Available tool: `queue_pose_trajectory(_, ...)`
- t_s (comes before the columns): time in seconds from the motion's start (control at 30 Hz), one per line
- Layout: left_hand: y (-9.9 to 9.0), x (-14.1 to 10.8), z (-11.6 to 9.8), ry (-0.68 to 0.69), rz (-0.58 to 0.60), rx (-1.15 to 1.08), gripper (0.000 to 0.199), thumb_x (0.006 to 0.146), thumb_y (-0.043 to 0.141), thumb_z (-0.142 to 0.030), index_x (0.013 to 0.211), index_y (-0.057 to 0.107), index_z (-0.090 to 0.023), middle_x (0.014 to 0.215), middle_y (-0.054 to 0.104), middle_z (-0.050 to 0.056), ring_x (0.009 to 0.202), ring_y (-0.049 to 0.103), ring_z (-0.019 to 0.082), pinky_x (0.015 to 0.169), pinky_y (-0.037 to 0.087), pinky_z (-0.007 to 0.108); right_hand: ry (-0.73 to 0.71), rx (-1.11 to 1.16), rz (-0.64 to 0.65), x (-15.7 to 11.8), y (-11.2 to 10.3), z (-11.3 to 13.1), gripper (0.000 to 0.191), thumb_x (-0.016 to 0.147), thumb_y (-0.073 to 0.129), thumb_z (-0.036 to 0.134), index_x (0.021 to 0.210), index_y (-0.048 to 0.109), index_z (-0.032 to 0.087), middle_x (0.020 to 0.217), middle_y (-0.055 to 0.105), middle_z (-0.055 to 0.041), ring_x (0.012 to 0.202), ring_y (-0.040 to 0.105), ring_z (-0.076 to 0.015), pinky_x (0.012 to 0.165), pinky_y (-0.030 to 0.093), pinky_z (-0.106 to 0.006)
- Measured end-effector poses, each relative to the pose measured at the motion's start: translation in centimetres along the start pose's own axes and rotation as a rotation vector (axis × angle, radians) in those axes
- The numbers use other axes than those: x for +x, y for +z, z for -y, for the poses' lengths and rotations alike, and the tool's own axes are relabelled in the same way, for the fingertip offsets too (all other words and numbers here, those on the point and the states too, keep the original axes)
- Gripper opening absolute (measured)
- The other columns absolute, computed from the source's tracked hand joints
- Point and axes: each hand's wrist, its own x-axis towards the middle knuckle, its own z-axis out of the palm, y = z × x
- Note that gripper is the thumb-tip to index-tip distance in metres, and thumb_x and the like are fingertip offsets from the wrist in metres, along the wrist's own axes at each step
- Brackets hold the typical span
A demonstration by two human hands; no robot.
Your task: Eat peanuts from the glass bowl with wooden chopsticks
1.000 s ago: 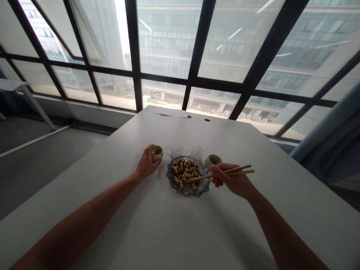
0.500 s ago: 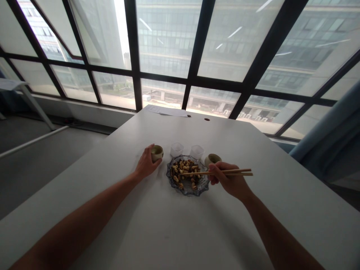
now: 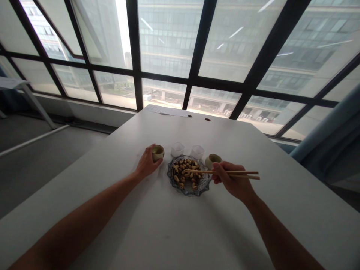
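Note:
My left hand is wrapped round the side of a small greenish cup standing on the table. In my right hand is a pair of wooden chopsticks, held nearly level with their tips over the nuts. These mixed nuts and darker bits lie in a scalloped glass bowl between my hands. Whether the tips grip a nut is too small to tell. Just behind my right hand stands a second greenish cup, partly hidden by my fingers.
Two clear plastic cups stand just behind the bowl, side by side. Paper sheets lie at the far edge of the white table, near two round holes. Beyond are large windows; a blue curtain hangs at right.
My right hand and the chopsticks have shifted slightly to the right, the tips still over the nuts. My left hand stays on its cup.

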Motion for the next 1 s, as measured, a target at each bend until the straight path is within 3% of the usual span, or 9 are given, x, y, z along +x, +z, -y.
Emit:
queue_pose_trajectory(0.3, -0.1, 0.0, 0.1, -0.001, 0.000, -0.015, 0.073, 0.078, 0.069, -0.035, 0.142, 0.038, -0.019, 0.137, 0.053, 0.016, 0.127, 0.055, 0.032, 0.109, 0.043, 0.051, -0.084, -0.108, 0.096, -0.3, 1.3, -0.5, 0.038, 0.091, 0.062, 0.052, 0.067, 0.069, 0.023, 0.059, 0.070, -0.0037, 0.048, 0.063, -0.0177, 0.049, 0.054, -0.031)
queue_pose_trajectory(0.77, 0.1, 0.0, 0.1, -0.009, -0.003, -0.019, 0.073, 0.077, 0.071, -0.035, 0.142, 0.039, -0.018, 0.136, 0.054, 0.016, 0.127, 0.055, 0.032, 0.109, 0.044, 0.051, 0.010, -0.022, 0.088, -0.3, 2.1, -0.5, 0.043, 0.087, 0.064, 0.060, 0.064, 0.067, 0.024, 0.057, 0.068, -0.0037, 0.049, 0.061, -0.0179, 0.049, 0.052, -0.032)
queue_pose_trajectory(1.0, 0.0, 0.0, 0.2, -0.002, 0.009, -0.005, 0.074, 0.079, 0.070, -0.035, 0.143, 0.037, -0.018, 0.137, 0.053, 0.018, 0.128, 0.055, 0.032, 0.108, 0.044, 0.051, 0.000, 0.003, 0.097, -0.2, 1.3, -0.6, 0.041, 0.087, 0.064, 0.059, 0.066, 0.068, 0.024, 0.059, 0.070, -0.0041, 0.049, 0.064, -0.0191, 0.048, 0.054, -0.032)
